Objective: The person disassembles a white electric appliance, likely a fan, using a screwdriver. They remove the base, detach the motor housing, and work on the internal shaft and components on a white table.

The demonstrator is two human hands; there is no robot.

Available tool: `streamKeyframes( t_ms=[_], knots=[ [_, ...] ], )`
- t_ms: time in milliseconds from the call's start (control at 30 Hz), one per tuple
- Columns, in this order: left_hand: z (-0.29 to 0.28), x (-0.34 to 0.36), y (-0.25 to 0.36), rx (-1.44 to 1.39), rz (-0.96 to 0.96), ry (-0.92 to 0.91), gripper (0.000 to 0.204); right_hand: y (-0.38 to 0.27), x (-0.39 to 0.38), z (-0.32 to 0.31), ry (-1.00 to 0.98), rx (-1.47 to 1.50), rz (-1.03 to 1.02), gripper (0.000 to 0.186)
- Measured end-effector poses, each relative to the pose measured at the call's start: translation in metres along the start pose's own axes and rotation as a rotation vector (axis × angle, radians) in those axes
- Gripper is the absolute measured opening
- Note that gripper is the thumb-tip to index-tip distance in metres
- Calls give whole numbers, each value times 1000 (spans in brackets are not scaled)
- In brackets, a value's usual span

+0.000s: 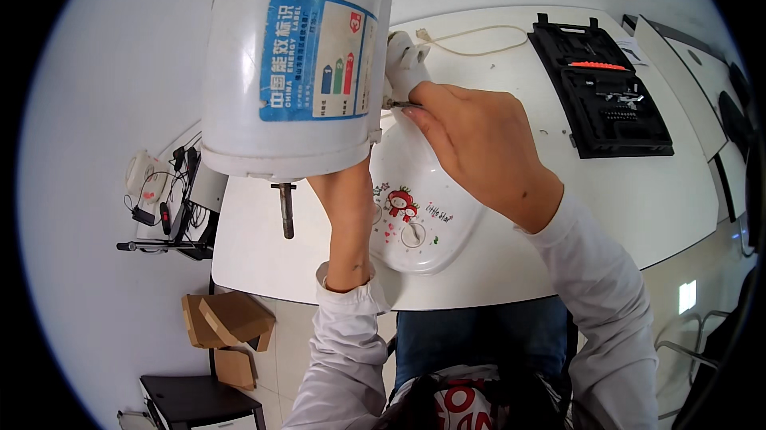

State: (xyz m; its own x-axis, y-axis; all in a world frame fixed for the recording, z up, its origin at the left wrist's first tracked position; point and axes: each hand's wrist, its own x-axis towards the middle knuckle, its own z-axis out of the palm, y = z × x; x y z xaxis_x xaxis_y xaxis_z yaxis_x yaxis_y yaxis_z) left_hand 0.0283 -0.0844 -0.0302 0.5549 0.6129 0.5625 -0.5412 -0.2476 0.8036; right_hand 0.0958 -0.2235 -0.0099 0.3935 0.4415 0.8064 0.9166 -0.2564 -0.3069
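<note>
The white motor housing of an electric fan (319, 141) is raised at the upper left, a blue label on its side and a metal shaft (286, 211) sticking down from its end. My left hand (345, 189) reaches up behind the housing, which hides its fingers. Thumb and forefinger of my right hand (479, 131) are pinched on a small metal piece (403, 104) beside the housing, against the white fan neck (409, 71); its exact kind is unclear. Below lies the white fan base (431, 246), with round knobs and a red cartoon figure.
On the white table (662, 226) a black tool case (594, 87) lies open at the far right. A pale cord (487, 51) curls near the table's back edge. Cables and small devices (179, 183) stand at the left; cardboard boxes (227, 320) sit on the floor.
</note>
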Motion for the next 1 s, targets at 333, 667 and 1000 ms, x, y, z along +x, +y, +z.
streamKeyframes(
  t_ms=[333, 667, 1000],
  knots=[
    [3, -4, 1, 9, -5, 31, 53, -8, 11, -6, -151, 278, 272, 21],
    [-1, 1, -3, 88, 47, -11, 54, 6, 13, -4, -278, 149, 61, 13],
    [2, -1, 3, 73, 13, -2, 53, 25, 25, -8, -393, -436, -420, 13]
  ],
)
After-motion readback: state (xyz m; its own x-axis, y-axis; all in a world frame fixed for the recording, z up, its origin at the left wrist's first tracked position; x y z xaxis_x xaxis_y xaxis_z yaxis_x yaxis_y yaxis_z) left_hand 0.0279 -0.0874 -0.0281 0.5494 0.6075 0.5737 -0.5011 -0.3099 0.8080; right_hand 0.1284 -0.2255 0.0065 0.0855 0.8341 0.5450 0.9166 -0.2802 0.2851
